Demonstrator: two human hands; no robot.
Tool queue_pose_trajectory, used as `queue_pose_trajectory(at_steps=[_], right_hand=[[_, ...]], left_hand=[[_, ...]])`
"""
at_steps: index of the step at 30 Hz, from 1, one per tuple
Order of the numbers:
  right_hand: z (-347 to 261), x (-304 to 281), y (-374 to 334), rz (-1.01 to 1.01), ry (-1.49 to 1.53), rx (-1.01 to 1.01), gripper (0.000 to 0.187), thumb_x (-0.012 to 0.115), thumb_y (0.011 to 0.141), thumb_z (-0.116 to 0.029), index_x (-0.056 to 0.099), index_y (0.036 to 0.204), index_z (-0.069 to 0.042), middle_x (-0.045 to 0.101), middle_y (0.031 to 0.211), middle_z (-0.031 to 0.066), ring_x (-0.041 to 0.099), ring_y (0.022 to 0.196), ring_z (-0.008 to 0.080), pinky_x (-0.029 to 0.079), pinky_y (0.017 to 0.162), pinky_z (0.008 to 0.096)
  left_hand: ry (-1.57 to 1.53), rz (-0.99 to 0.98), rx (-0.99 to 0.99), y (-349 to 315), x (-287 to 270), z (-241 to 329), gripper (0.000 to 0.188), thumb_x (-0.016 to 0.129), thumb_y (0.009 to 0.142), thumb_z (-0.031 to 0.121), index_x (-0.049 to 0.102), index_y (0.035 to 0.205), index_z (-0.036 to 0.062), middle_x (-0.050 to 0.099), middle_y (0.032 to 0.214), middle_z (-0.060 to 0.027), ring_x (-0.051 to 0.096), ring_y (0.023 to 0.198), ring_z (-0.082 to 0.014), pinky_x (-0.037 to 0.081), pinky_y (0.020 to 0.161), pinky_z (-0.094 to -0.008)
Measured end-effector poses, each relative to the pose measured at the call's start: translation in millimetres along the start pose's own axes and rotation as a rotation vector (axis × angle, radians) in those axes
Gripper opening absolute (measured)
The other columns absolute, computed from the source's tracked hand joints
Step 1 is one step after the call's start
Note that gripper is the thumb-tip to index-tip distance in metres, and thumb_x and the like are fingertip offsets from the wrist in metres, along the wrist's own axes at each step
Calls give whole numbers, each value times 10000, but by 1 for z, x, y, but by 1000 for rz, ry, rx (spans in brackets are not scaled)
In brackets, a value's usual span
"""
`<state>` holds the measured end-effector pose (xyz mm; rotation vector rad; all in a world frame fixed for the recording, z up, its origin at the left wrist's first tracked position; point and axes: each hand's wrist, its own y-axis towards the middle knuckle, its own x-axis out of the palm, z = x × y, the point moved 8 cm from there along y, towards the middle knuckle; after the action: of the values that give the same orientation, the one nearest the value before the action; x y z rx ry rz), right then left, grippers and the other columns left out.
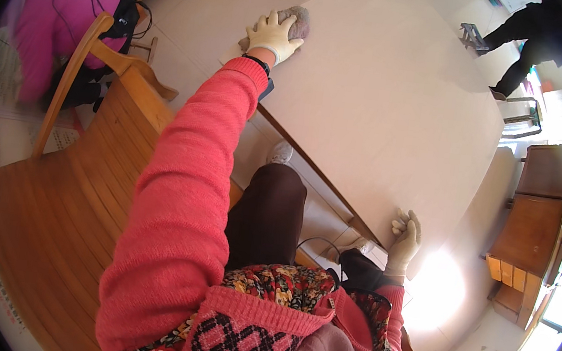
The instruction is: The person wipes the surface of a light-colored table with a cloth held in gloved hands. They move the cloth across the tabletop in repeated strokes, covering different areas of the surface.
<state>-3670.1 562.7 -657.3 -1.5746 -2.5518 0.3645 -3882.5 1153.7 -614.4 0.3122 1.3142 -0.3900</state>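
My left hand (272, 38), in a pale cream glove, is pressed over a crumpled grey-brown rag (298, 23) with its fingers spread and bent around it. The rag lies on the far left part of a large beige tabletop (378, 110), bunched beneath the palm and showing past the fingertips. By the table's near corner my right hand (406, 235), gloved too, rests with loosely curved fingers apart and nothing in them. A dark wristband (259, 63) sits between the left glove and the pink sleeve.
A slatted wooden bench (80, 173) stands at my left, and behind it is a person in a magenta top (63, 19). Dark-clothed legs of another person (527, 54) are at the far right, near a stool (524, 120). A brown wooden cabinet (532, 221) stands at the right.
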Motion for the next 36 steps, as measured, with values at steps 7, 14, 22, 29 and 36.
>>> queue_pose_trajectory(at_steps=[7,14,22,29,36], right_hand=[[1,3,2,-24,10,-18,389,493,1092,-134,586,1393,93,739,1212,225,711,856,178,543,742,264],[4,4,3,-24,34,-22,394,495,1094,-129,583,1405,97,739,1221,227,717,875,177,554,754,259],[1,7,3,-32,12,-22,391,499,1094,-124,582,1409,94,738,1233,230,722,889,178,566,763,246],[4,5,5,-30,-5,-9,412,496,1096,-130,550,1434,98,734,1249,238,723,881,174,563,754,235],[6,6,7,-10,-24,2,409,476,1099,-137,549,1433,89,728,1263,247,722,885,180,562,756,232]], left_hand=[[-19,-74,164,-15,-5,49,983,771,788,704,417,1621,320,248,1735,-150,275,1561,-403,281,1212,-640],[-44,-87,418,-117,5,59,830,757,851,615,482,1583,337,337,1688,-169,328,1531,-408,301,1210,-612],[3,5,116,-85,-1,19,842,721,842,694,484,1576,354,329,1697,-126,302,1540,-383,281,1148,-720],[-63,1,317,-118,19,88,822,716,809,724,546,1520,348,391,1632,-129,327,1502,-429,297,1123,-696],[-134,-67,587,-204,39,166,711,770,846,604,580,1498,393,413,1625,-126,364,1495,-378,337,1120,-681]])
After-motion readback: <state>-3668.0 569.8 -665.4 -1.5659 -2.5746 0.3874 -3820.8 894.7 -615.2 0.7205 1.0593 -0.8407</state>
